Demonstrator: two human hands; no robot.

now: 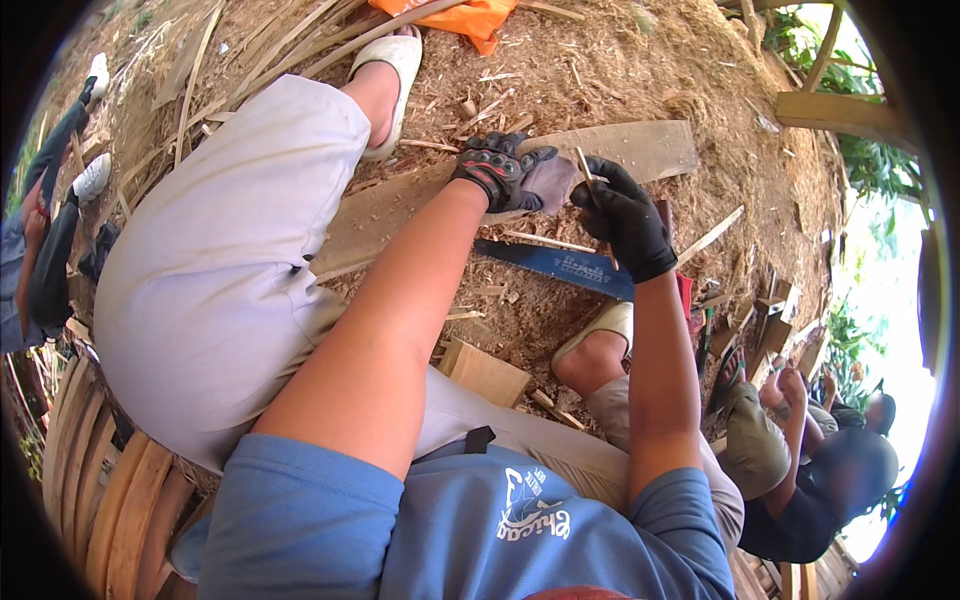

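A long, slightly curved wooden board [640,150] lies across the ground in front of me, with sawdust and shavings on it. My left hand [497,172], in a black glove with red trim, rests over the board. Its thumb and fingers close on a flat greyish-purple piece [551,184], whose material I cannot make out. Just to the right, my right hand [626,220] in a plain black glove pinches a thin wooden stick [583,165] that points up and away. Below both hands lies a handsaw with a blue blade [555,266], its red handle [685,292] partly behind my right forearm.
A wooden block [485,373] sits between my legs. Curved boards [130,500] are stacked at the lower left. Long thin strips [270,70] and an orange bag [470,18] lie at the far side. A person [800,480] sits at the right; another person [45,230] is at the left.
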